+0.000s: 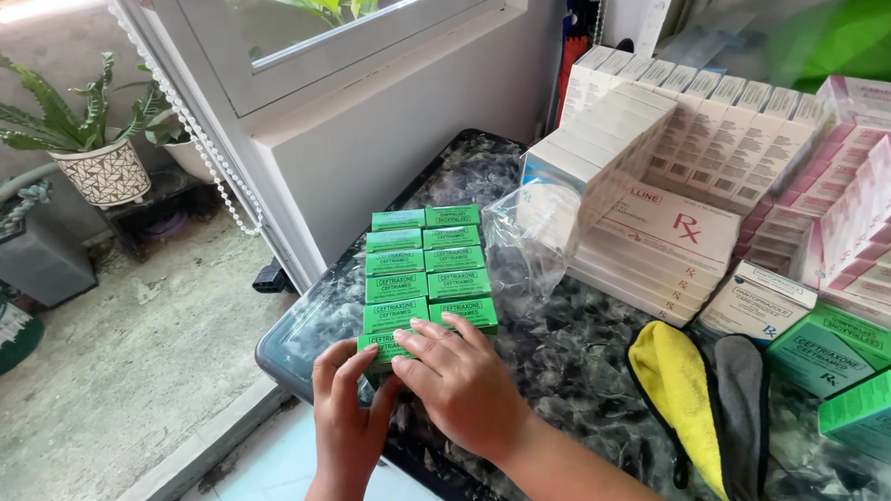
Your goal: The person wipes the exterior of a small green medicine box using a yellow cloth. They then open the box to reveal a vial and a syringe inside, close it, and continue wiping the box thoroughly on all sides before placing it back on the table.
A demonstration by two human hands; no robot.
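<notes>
Green boxes (427, 268) sit two-wide in neat rows at frame centre; left hand (346, 417) and right hand (457, 376) press flat, fingers extended, squaring the nearest row; more green cartons (841, 368) lie unsorted at right.

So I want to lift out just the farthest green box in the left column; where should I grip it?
Pinch that far green box by its free left end and far long side, coming from above; its other sides butt against neighbouring green boxes.
</notes>
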